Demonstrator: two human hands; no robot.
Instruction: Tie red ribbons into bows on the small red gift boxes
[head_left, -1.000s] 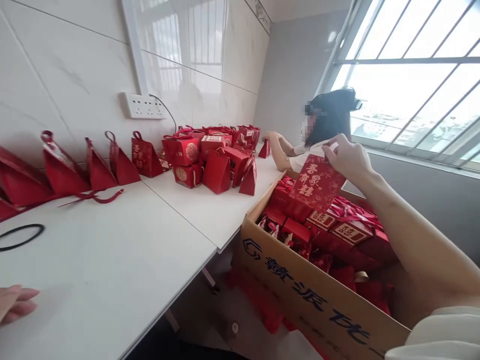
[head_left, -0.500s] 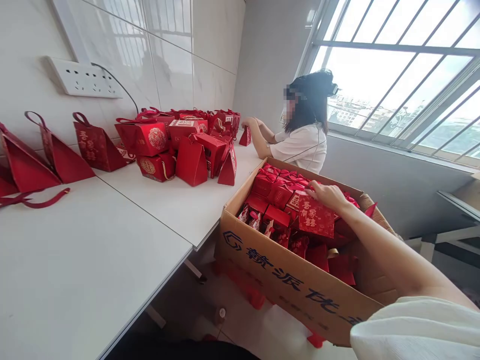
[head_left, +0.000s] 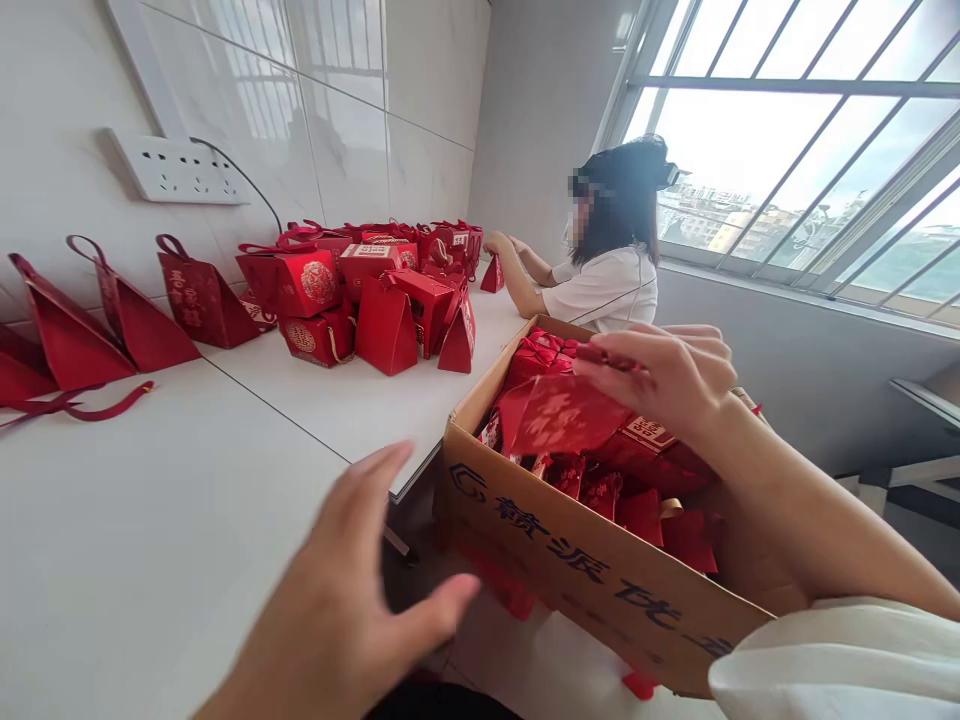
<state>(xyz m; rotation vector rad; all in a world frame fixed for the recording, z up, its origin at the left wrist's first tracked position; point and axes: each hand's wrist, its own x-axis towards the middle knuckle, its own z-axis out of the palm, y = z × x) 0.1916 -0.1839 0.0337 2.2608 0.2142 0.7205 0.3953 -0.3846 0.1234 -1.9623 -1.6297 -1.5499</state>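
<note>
My right hand (head_left: 664,380) pinches a flat red paper gift box (head_left: 559,415) and holds it above an open cardboard carton (head_left: 585,570) full of red folded boxes (head_left: 645,500). My left hand (head_left: 352,600) is raised in the foreground over the edge of the white table (head_left: 187,520), fingers spread and holding nothing, pointing toward the carton.
Assembled red gift boxes (head_left: 375,300) are piled at the back of the table, and red pyramid-shaped ones (head_left: 112,320) line the tiled wall under a power strip (head_left: 176,170). Another person (head_left: 607,270) sits at the far end by the window, handling a small red box (head_left: 493,275).
My right hand has lifted the flat red box up out of the carton. My left hand has come into view, reaching toward it.
</note>
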